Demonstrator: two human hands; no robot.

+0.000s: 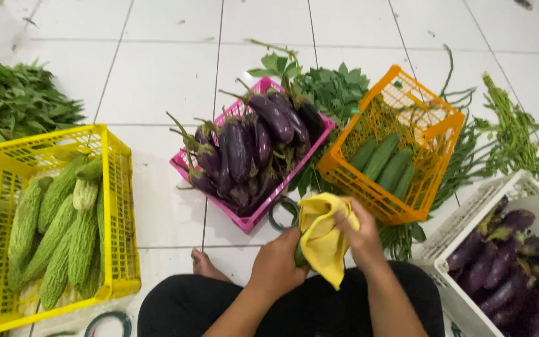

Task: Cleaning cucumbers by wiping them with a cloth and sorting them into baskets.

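Over lap, left hand [276, 265] grips smooth green cucumber [299, 256]; right hand [358, 232] pinches soft crumpled yellow cloth [322, 237] around it.

Bright, even light fills the view, with soft glare washing out the white floor tiles [169, 75] toward twelve and eleven o'clock. Shadows are faint and short, gathering under the crates. Focus is fairly sharp at centre; the yellow cloth [322, 234] shows slight motion blur. Wide-angle distortion bends the tile lines toward the nine and three o'clock edges.
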